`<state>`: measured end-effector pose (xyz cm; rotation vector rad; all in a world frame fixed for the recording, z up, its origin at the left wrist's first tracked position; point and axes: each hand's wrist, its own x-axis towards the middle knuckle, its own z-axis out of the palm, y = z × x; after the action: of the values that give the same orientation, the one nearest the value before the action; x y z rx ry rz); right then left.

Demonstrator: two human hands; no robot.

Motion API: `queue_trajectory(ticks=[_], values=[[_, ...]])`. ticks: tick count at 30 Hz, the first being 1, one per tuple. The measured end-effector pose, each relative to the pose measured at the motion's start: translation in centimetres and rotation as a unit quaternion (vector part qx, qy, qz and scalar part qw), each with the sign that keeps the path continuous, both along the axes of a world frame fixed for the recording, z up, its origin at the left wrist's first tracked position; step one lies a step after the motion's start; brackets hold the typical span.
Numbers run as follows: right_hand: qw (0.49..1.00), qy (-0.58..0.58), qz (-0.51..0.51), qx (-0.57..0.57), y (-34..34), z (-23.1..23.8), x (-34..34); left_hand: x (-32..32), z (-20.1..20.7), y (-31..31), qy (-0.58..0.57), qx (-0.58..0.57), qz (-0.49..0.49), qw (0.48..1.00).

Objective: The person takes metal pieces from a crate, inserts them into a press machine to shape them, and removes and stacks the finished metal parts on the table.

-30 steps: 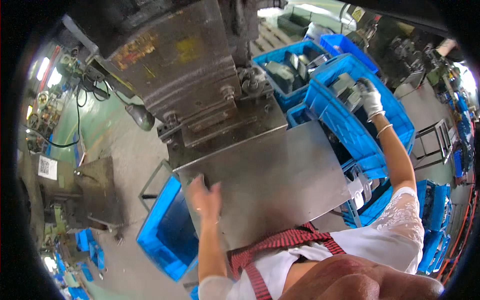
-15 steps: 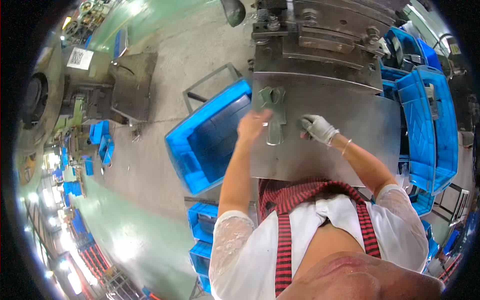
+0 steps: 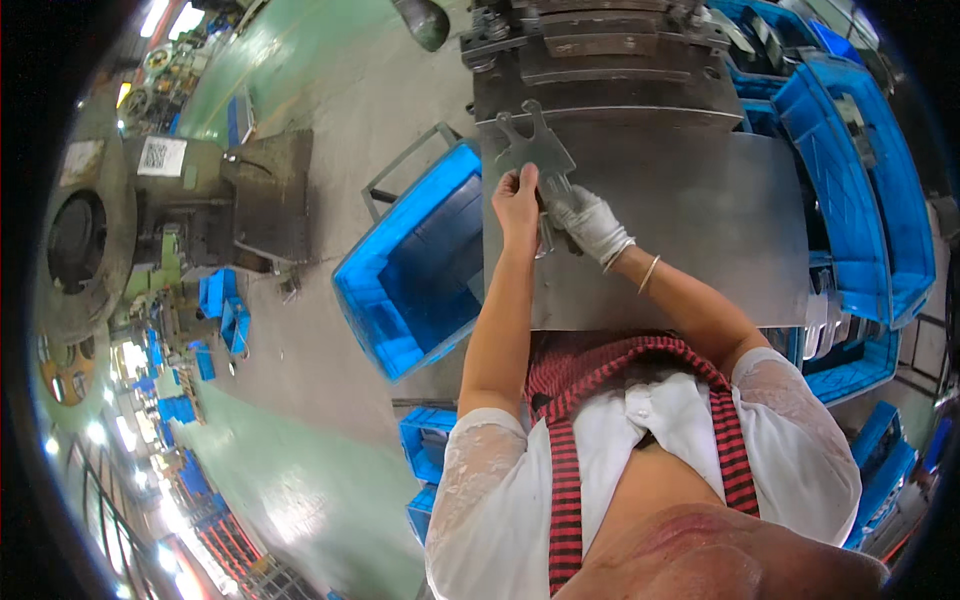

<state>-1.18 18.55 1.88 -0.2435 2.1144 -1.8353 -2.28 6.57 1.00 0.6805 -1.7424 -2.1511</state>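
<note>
1. Head view, middle of the frame: a flat grey metal piece (image 3: 540, 152) is held above the left part of a metal tabletop (image 3: 700, 220), tilted, its forked end toward the top of the picture.
2. Head view, just left of the middle: the bare left hand (image 3: 517, 207) is closed on the piece's left edge, thumb on top.
3. Head view, centre: the right hand (image 3: 593, 230), in a pale glove, has its fingers curled around the piece's lower end. Whether a second piece lies beneath cannot be told.
4. Head view, top centre: a dark machine block (image 3: 620, 72) stands along the tabletop's far edge.
5. Head view, left of centre: a blue bin (image 3: 415, 220) sits beside the tabletop.
6. Head view, upper right: a blue crate (image 3: 830, 190) leans at a slant.
</note>
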Motion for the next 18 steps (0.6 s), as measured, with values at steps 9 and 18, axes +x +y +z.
queue_trajectory(ticks=[9, 18], values=[[0.995, 0.086, -0.05, 0.005, 4.0, -1.8, -0.1, 0.5, 3.1, 3.2, -0.003, 0.003, -0.087, 0.996], [0.997, -0.071, 0.014, -0.013, 6.0, 0.2, 1.2, 1.6, 1.9, 3.0, -0.031, -0.049, -0.145, 0.988]])
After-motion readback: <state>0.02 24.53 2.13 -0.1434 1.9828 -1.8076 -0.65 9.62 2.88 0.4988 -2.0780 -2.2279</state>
